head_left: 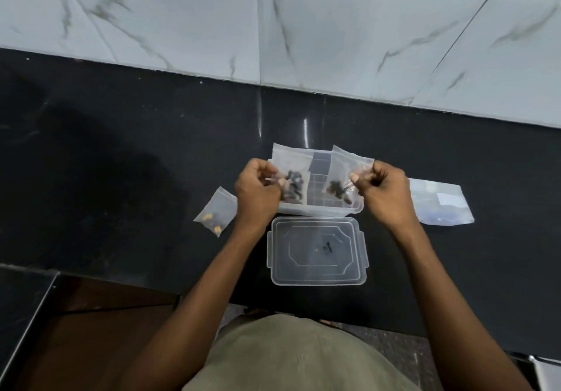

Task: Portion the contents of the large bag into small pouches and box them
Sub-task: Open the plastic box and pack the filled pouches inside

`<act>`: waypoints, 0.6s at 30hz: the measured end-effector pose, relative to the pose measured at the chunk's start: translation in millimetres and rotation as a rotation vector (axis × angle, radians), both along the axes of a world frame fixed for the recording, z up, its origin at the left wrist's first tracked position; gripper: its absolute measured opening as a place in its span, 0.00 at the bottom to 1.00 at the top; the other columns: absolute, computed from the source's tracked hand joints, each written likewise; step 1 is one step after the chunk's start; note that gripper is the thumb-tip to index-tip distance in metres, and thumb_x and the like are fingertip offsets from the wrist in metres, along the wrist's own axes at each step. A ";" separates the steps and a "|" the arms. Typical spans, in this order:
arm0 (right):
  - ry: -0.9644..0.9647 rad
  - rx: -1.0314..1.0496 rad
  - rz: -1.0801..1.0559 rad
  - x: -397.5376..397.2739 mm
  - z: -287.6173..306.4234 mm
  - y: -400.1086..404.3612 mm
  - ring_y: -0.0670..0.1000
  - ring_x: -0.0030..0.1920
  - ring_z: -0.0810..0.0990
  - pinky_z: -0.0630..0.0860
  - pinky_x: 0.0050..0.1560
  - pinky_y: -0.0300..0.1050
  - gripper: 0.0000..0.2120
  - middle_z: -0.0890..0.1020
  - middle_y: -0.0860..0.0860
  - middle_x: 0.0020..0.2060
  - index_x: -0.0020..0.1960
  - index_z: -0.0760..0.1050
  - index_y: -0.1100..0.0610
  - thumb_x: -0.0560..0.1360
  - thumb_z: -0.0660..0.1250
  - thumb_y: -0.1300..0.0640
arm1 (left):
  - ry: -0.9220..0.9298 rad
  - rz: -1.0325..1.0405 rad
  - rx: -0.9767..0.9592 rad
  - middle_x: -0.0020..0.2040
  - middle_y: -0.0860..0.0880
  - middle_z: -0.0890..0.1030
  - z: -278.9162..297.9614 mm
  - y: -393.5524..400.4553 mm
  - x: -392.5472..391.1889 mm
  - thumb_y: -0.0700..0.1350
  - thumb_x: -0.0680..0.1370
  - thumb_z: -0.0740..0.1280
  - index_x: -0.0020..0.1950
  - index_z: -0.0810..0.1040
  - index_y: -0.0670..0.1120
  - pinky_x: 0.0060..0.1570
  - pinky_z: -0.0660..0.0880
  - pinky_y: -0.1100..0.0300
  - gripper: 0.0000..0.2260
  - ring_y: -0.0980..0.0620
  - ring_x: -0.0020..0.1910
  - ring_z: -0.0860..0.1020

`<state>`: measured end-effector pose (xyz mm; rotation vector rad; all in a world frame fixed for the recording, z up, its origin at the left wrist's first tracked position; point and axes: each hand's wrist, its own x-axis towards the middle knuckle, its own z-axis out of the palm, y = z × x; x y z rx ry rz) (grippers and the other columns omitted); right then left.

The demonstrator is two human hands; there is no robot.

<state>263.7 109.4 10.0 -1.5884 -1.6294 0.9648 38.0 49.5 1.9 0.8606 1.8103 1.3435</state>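
Two small clear pouches are held up over the open box. By the left hand a pouch of dark pieces is pinched at its left edge; by the right hand a second pouch with a few dark pieces is pinched at its right edge, the fingers of both hands being curled. The clear plastic box is set on the black counter, directly beneath the two pouches. Its clear lid is laid flat just near of it, with a few small dark bits on top. A third pouch holding tan and dark pieces is laid left of the box, beside the left wrist. The large bag is laid flat to the right, partly hidden behind the right hand.
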 end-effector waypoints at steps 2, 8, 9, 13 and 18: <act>-0.071 -0.007 0.015 6.6 1.6 11.6 0.50 0.35 0.75 0.79 0.40 0.52 0.13 0.81 0.63 0.37 0.41 0.76 0.66 0.76 0.74 0.58 | 0.135 -0.084 -0.068 0.46 0.50 0.80 -0.2 8.7 16.5 0.29 0.71 0.69 0.48 0.75 0.46 0.44 0.82 0.52 0.14 0.52 0.43 0.80; -0.124 -0.030 0.050 10.5 4.7 25.6 0.44 0.33 0.78 0.72 0.32 0.33 0.07 0.84 0.50 0.35 0.41 0.80 0.62 0.77 0.73 0.61 | 0.573 -0.309 -0.277 0.51 0.43 0.81 -12.2 30.6 41.6 0.36 0.75 0.73 0.52 0.79 0.38 0.47 0.81 0.56 0.08 0.45 0.48 0.82; -0.127 -0.034 0.063 9.8 4.5 26.2 0.44 0.33 0.78 0.73 0.33 0.34 0.07 0.84 0.49 0.35 0.40 0.81 0.58 0.77 0.73 0.61 | 0.610 -0.345 -0.329 0.54 0.42 0.80 -14.2 32.5 42.5 0.38 0.76 0.73 0.55 0.79 0.38 0.50 0.82 0.53 0.09 0.43 0.50 0.82; -0.180 -0.077 0.120 7.0 -0.4 30.8 0.50 0.39 0.84 0.83 0.44 0.51 0.08 0.85 0.47 0.37 0.40 0.81 0.50 0.76 0.75 0.60 | 0.741 -0.481 -0.504 0.61 0.41 0.77 -11.6 35.3 43.7 0.43 0.79 0.70 0.61 0.78 0.40 0.55 0.80 0.50 0.12 0.41 0.54 0.80; -0.311 -0.063 0.217 -7.0 3.5 32.5 0.51 0.39 0.84 0.83 0.43 0.53 0.04 0.84 0.48 0.36 0.40 0.81 0.55 0.72 0.73 0.63 | 0.911 -0.499 -0.598 0.64 0.39 0.75 -1.9 37.6 46.6 0.45 0.79 0.68 0.63 0.79 0.41 0.61 0.77 0.50 0.15 0.42 0.62 0.75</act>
